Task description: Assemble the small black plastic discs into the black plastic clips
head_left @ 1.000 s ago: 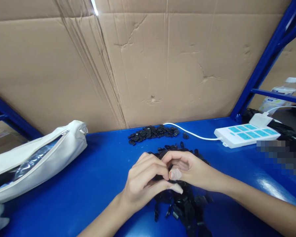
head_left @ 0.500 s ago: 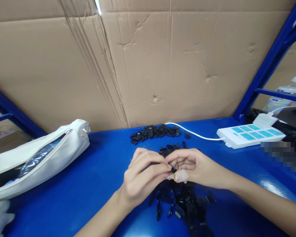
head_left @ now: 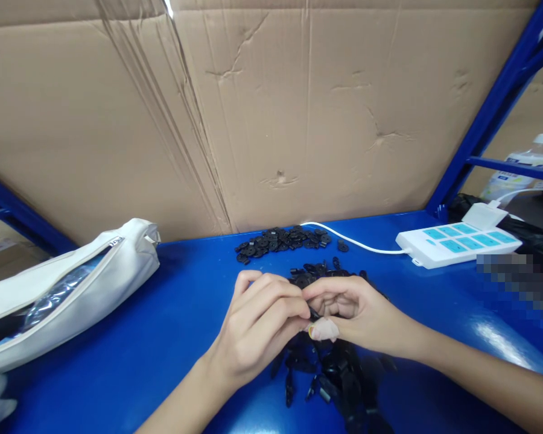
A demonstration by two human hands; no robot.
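Observation:
My left hand (head_left: 262,322) and my right hand (head_left: 353,307) meet at the fingertips over the blue table. Pinched between them is a small black plastic part (head_left: 314,314), mostly covered by the fingers, so its exact shape is hidden. White tape with a yellowish edge (head_left: 324,329) wraps the right thumb. Below the hands lies a loose heap of black parts (head_left: 344,374), some with small shiny metal bits. More of the same black parts (head_left: 305,277) show just beyond the fingers.
A pile of flat round black parts (head_left: 280,240) lies near the cardboard wall (head_left: 271,108). On the right sits a white power strip (head_left: 457,244) with a cable running left. A whitish zipped bag (head_left: 81,283) rests on the left. Blue metal posts (head_left: 484,108) flank the table (head_left: 185,325).
The view has shifted slightly. Both hands stay together at the fingertips, with the black part tilted a little differently between them. The piles look unchanged.

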